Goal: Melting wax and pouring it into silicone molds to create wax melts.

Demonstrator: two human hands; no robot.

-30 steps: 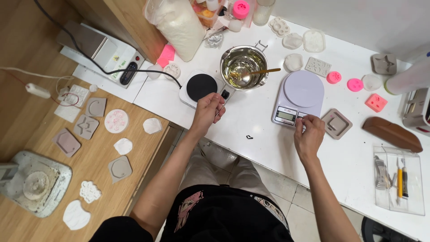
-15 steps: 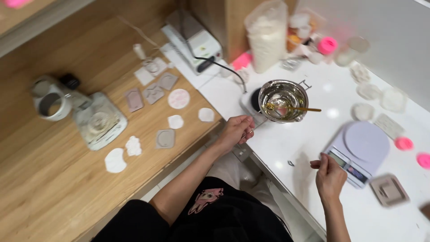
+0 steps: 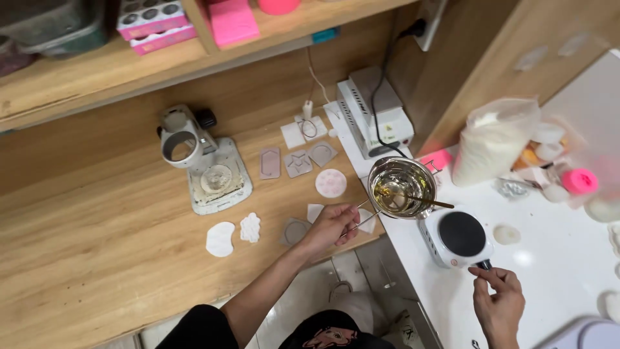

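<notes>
Now the metal pot point(image 3: 402, 186) is off the small hot plate point(image 3: 457, 236): a second ago it sat right beside the burner, and it is now held in the air to the burner's left, over the gap between the white desk point(image 3: 549, 258) and the wooden desk point(image 3: 97, 226). The view has also swung left, bringing a microscope point(image 3: 187, 145) and flat moulds point(image 3: 297, 161) into sight. A yellowish liquid and a spoon point(image 3: 420, 199) remain in the pot, so the load is liquid and appears to be carried level.

The left hand point(image 3: 330, 226) is extended forward, its grip clenched on the pot's wire handle point(image 3: 361, 216). The right hand point(image 3: 497, 298) has moved from the scale to the front of the hot plate, fingertips pinching its black knob point(image 3: 484, 264).
</notes>
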